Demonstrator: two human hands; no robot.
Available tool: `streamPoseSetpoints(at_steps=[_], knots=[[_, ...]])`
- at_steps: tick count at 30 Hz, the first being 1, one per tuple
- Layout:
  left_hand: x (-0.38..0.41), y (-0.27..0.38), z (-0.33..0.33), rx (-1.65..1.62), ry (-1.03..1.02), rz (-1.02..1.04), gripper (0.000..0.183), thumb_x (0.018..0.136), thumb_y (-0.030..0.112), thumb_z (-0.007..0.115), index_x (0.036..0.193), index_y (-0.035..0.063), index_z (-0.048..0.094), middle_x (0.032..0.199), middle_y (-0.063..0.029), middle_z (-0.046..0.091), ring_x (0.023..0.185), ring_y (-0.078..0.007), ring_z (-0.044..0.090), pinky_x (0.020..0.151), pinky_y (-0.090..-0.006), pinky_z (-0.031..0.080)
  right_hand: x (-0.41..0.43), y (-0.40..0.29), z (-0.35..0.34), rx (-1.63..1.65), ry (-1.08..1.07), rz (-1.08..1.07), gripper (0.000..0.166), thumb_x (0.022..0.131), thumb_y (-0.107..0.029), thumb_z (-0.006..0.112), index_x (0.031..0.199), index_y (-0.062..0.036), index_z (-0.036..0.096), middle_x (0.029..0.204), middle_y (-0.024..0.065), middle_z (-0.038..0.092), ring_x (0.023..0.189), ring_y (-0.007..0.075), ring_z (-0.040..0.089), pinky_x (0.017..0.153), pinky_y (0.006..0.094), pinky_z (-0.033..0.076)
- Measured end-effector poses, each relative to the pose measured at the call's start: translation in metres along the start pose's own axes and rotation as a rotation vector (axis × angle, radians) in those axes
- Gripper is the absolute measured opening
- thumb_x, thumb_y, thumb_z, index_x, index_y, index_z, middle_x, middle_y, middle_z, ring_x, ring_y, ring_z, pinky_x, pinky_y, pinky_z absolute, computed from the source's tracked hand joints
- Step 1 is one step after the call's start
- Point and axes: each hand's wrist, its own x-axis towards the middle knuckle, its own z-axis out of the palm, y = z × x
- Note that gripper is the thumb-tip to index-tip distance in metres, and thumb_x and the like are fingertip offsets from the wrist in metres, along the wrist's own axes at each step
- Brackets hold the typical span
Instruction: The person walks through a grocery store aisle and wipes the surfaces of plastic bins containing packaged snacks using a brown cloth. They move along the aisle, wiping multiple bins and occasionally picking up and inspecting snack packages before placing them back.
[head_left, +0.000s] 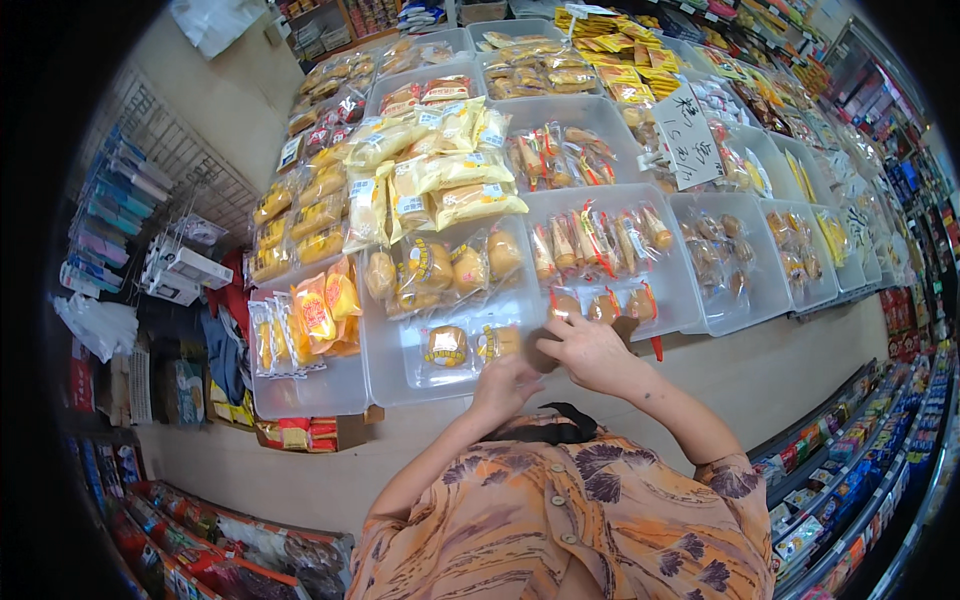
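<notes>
My right hand (592, 358) grips a brown, flat-looking object (541, 351), perhaps cardboard or cloth; it is blurred and partly covered by the fingers. Just beside it, my left hand (501, 390) has its thumb apart, and whether its fingertips touch the brown object is unclear. Both hands are at the front edge of the clear plastic bins. Two wrapped round buns, one of them a bun with a yellow printed label (446, 346), lie at the front of the near bin (390, 379). Beyond my right hand, wrapped rolls with red strips (604, 306) lie in the neighbouring bin (675, 315).
Cream-wrapped breads (442, 180) are piled behind the buns. A handwritten sign (686, 139) stands among the bins. Orange-wrapped cakes (322, 307) fill a bin at left. Shelves of packaged goods (847, 465) run along the right; a cardboard box (322, 435) is below the display.
</notes>
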Motion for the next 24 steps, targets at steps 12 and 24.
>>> streamPoseSetpoints(at_steps=[12, 24], knots=[[0.004, 0.01, 0.002, -0.018, 0.08, 0.084, 0.014, 0.07, 0.005, 0.081, 0.078, 0.0023, 0.069, 0.078, -0.0082, 0.063, 0.074, -0.0226, 0.063, 0.067, -0.0343, 0.05, -0.051, 0.008, 0.033, -0.05, 0.11, -0.064, 0.038, 0.078, -0.013, 0.058, 0.116, -0.0168, 0.06, 0.115, 0.0077, 0.053, 0.096, 0.025, 0.056, 0.073, 0.0371, 0.051], [0.007, 0.006, 0.005, -0.031, 0.039, 0.017, 0.01, 0.075, 0.004, 0.077, 0.079, 0.0001, 0.069, 0.077, -0.0075, 0.063, 0.073, -0.0182, 0.061, 0.069, -0.0297, 0.048, -0.154, 0.057, 0.011, 0.108, 0.65, 0.634, 0.036, 0.073, -0.006, 0.068, 0.108, -0.0107, 0.066, 0.117, 0.0074, 0.057, 0.102, 0.03, 0.058, 0.086, 0.0369, 0.051]])
